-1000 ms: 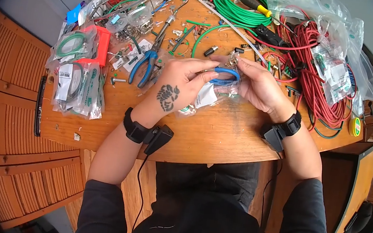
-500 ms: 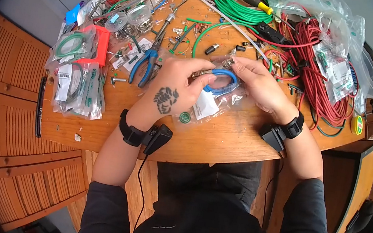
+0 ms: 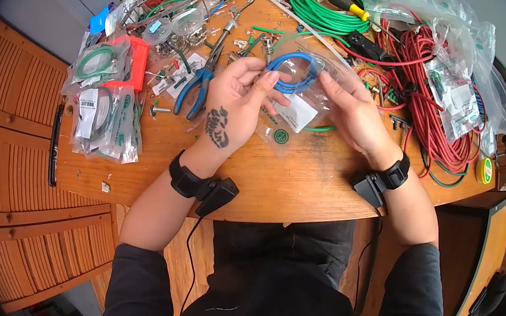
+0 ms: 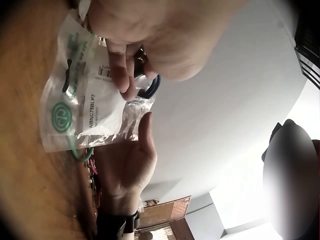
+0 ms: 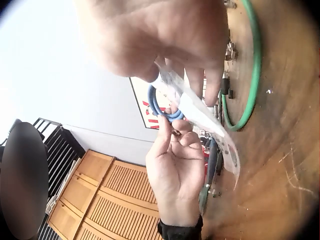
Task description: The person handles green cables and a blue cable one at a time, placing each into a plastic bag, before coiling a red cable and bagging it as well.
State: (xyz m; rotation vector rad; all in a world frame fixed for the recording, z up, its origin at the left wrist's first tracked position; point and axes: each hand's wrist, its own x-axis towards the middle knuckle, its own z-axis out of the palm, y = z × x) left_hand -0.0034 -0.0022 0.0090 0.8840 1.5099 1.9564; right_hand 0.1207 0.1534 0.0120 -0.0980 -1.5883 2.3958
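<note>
My left hand [image 3: 235, 101] pinches a coiled blue cable [image 3: 304, 87] between thumb and fingers. A metal connector end [image 3: 268, 46] stands out above those fingers. The coil overlaps a clear plastic bag [image 3: 280, 137] with green print and a white label [image 3: 299, 112]; the label's printed code shows in the left wrist view [image 4: 91, 110]. My right hand [image 3: 358, 114] holds the bag's right side between thumb and fingers. In the right wrist view, the blue cable [image 5: 155, 102] sits at my left fingertips, beyond the bag [image 5: 200, 117].
Blue-handled pliers [image 3: 195, 91] and bagged cables [image 3: 108, 120] lie to the left. Behind are a green cable coil [image 3: 323, 14] and a yellow-and-black screwdriver [image 3: 348, 5]. A red cable bundle [image 3: 424, 97] lies to the right. Small connectors and scraps litter the back of the table [image 3: 274, 193].
The coil and bag have shifted up and left, and the bag is spread wider between my hands. My left fingers have loosened from their tighter curl, while my right hand has stayed nearly in place.
</note>
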